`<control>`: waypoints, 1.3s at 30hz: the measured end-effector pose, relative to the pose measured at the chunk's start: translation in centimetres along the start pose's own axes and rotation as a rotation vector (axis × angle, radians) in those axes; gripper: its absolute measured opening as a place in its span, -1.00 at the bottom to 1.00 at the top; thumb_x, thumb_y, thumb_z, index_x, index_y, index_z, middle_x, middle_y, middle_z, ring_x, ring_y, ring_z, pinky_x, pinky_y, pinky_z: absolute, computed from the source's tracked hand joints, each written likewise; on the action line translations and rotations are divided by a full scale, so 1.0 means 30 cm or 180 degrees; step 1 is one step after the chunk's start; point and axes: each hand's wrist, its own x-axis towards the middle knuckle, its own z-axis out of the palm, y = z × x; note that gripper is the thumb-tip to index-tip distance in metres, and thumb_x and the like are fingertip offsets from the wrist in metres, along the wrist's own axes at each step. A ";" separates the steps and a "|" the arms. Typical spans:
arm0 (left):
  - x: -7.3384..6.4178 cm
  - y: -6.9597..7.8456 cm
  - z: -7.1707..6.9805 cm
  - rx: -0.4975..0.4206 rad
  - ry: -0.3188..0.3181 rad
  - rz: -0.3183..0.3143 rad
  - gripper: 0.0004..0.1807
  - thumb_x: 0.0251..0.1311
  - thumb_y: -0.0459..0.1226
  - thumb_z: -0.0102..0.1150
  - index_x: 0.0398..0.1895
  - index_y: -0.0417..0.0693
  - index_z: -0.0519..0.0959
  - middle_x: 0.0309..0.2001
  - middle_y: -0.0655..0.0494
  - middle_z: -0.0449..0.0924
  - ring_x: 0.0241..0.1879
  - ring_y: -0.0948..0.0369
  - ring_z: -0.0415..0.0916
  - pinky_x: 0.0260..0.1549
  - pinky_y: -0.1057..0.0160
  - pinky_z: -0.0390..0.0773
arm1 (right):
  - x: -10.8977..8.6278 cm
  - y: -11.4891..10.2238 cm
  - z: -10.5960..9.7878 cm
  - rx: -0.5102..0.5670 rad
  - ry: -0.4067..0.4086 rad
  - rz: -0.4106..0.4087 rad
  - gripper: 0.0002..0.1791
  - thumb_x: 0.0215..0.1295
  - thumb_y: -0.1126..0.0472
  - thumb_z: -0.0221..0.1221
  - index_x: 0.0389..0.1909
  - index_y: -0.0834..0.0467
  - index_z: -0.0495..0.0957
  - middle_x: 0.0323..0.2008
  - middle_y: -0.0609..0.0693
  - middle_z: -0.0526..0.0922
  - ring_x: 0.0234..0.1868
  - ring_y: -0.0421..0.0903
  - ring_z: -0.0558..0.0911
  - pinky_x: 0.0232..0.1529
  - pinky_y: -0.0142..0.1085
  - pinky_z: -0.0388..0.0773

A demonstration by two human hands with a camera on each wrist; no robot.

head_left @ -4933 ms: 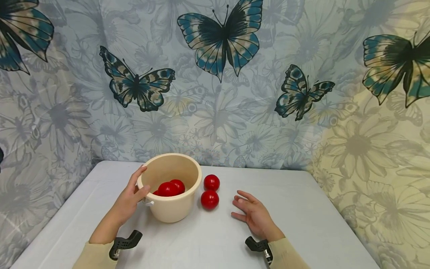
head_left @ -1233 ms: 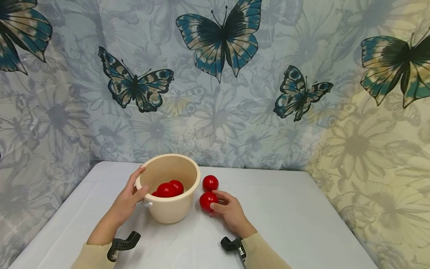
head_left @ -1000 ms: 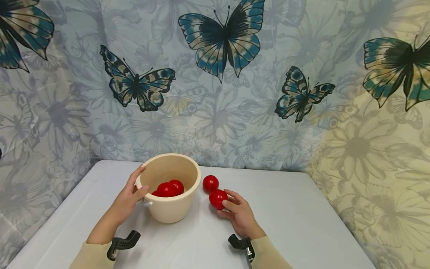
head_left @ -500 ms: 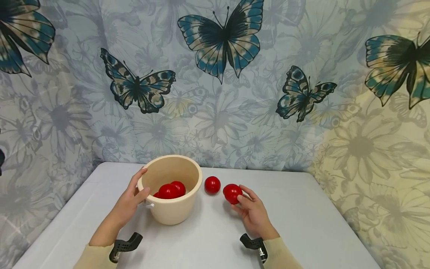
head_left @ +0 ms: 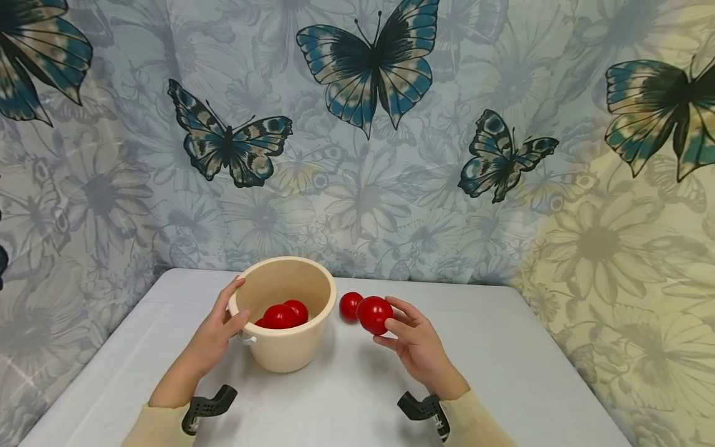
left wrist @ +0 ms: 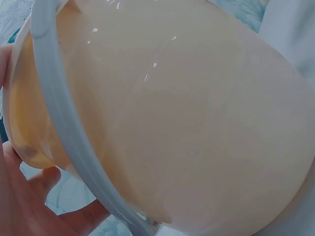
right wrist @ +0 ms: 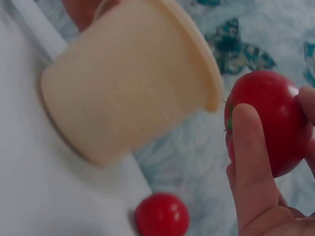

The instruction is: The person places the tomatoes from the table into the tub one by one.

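A cream bucket (head_left: 287, 351) stands upright on the table with several red tomatoes (head_left: 280, 316) inside. My left hand (head_left: 211, 338) grips its rim on the left, thumb at the near side. In the left wrist view the bucket's pale handle (left wrist: 74, 128) hangs across its wall. My right hand (head_left: 421, 347) holds a red tomato (head_left: 375, 315) by thumb and fingers, raised above the table to the right of the bucket. The right wrist view shows a green stem end on that held tomato (right wrist: 275, 118). Another tomato (head_left: 349, 307) lies on the table beside the bucket, partly hidden behind the held one.
The table has a white cover (head_left: 491, 372). Behind it hangs a floral cloth (head_left: 368, 205) with printed butterflies, close to the table's back edge. A black wrist mount (head_left: 209, 406) sits on the left forearm, and another black mount (head_left: 424, 410) on the right.
My right hand came in from the right, took the nearer loose tomato and pulled it rightward, then lifted it and moved slightly back left. The left hand and bucket stay put.
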 end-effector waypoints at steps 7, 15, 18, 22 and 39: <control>0.000 0.001 0.000 0.0012 0.0001 -0.0026 -0.24 0.50 -0.15 -0.02 0.61 0.11 -0.15 0.55 -0.20 -0.22 0.36 -0.32 0.12 0.15 -0.28 0.27 | 0.025 -0.068 0.162 -0.0297 -0.0509 -0.0051 -0.39 0.33 0.34 0.25 0.38 0.27 0.32 0.26 0.26 0.40 0.17 0.26 0.51 -0.07 0.06 0.58; 0.002 -0.004 -0.005 -0.0009 -0.0001 -0.0032 -0.25 0.50 -0.18 -0.02 0.61 0.12 -0.15 0.55 -0.19 -0.22 0.37 -0.32 0.10 0.16 -0.27 0.27 | 0.120 -0.122 0.306 -0.0496 -0.0605 -0.0197 -0.40 0.32 0.34 0.26 0.37 0.22 0.37 0.23 0.25 0.43 0.13 0.25 0.55 -0.10 0.05 0.59; 0.003 -0.005 -0.005 -0.0022 -0.0007 -0.0027 -0.25 0.50 -0.20 -0.02 0.61 0.12 -0.15 0.55 -0.20 -0.22 0.37 -0.33 0.10 0.16 -0.27 0.26 | 0.153 -0.136 0.339 -0.0571 -0.0563 -0.0241 -0.44 0.32 0.35 0.27 0.34 0.16 0.42 0.21 0.23 0.45 0.13 0.23 0.56 -0.10 0.03 0.59; 0.004 -0.004 -0.004 -0.0030 -0.0002 -0.0029 -0.24 0.49 -0.20 -0.01 0.60 0.11 -0.14 0.55 -0.19 -0.22 0.37 -0.33 0.09 0.16 -0.25 0.26 | 0.188 -0.145 0.370 -0.0674 -0.0535 -0.0276 -0.45 0.32 0.35 0.27 0.33 0.12 0.45 0.19 0.21 0.48 0.11 0.21 0.58 -0.10 0.01 0.60; 0.006 0.001 -0.004 0.0014 -0.0002 0.0008 -0.23 0.49 -0.18 0.00 0.60 0.06 -0.14 0.56 -0.17 -0.24 0.40 -0.34 0.01 0.16 -0.20 0.25 | 0.237 -0.129 0.398 -0.0646 -0.0423 -0.0122 -0.46 0.34 0.34 0.25 0.33 0.10 0.46 0.19 0.17 0.50 0.05 0.19 0.63 -0.11 -0.02 0.61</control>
